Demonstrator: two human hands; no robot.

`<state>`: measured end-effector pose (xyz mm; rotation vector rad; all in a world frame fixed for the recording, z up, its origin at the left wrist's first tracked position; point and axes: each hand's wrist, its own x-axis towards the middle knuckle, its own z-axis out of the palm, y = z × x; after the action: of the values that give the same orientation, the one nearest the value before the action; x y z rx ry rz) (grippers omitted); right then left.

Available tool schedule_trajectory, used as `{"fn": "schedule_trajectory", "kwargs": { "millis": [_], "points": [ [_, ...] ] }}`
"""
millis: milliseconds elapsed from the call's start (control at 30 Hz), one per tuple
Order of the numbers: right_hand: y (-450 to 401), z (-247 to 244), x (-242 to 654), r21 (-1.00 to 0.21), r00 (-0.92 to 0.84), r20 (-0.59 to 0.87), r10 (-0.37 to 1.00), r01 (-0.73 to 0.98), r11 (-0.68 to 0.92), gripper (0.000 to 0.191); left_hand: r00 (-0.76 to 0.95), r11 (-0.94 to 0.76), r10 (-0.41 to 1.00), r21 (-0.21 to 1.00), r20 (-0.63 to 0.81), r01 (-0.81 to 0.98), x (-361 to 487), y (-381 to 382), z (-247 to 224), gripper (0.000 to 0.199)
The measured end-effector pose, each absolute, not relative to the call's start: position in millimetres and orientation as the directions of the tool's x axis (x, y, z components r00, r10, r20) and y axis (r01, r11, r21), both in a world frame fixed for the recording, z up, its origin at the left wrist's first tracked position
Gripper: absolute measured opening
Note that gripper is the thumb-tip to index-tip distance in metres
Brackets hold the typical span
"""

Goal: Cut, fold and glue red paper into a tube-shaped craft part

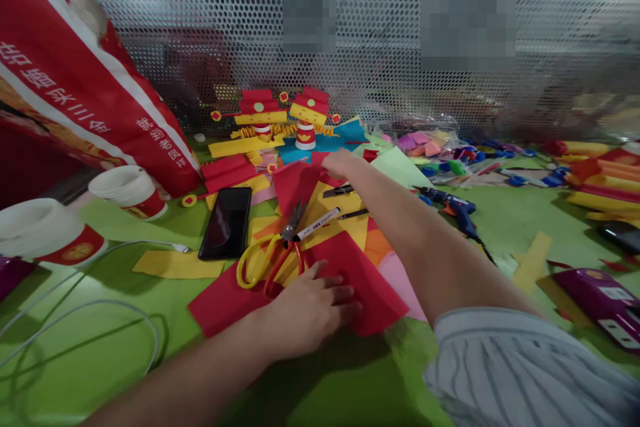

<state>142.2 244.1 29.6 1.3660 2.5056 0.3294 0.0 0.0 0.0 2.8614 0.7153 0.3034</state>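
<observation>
My left hand [313, 310] rests with its fingers spread on a sheet of red paper [363, 283] near the front of the green table. Farther back, my right hand [343, 165] is closed at the edge of a red paper piece [295, 187]; its fingertips are partly hidden. Between the hands lie scissors [289, 233] with one yellow and one orange handle, blades slightly apart. A white marker [317, 223] is beside them, with a dark slim craft tool [353, 213] close by. Yellow and orange paper is layered underneath.
At left are a black phone [226, 223], paper cups [130, 190], a white cable [150, 317] and a tall red bag [95, 73]. Two paper figures [305, 120] stand at the back by a perforated metal panel [230, 7]. A blue glue gun [453, 205] lies right of my right arm.
</observation>
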Motion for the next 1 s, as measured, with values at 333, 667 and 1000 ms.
{"fn": "schedule_trajectory", "kwargs": {
  "millis": [333, 667, 1000],
  "points": [
    [244, 15, 145, 0.258, -0.538, 0.046, 0.842, 0.820, 0.510, 0.017, 0.856, -0.923, 0.377, 0.070, 0.353, 0.378, -5, -3, 7, 0.024],
    [216, 47, 160, -0.577, 0.002, 0.464, 0.886, 0.759, 0.300, 0.021, 0.671, -0.830, 0.415, -0.048, 0.614, 0.556, -27, 21, 13, 0.034],
    [101, 45, 203, -0.992, 0.127, 0.123, 0.984, 0.011, 0.123, 0.014, 0.322, -0.519, 0.790, 0.289, 0.522, 0.804, -46, 51, 18, 0.028]
  ]
}}
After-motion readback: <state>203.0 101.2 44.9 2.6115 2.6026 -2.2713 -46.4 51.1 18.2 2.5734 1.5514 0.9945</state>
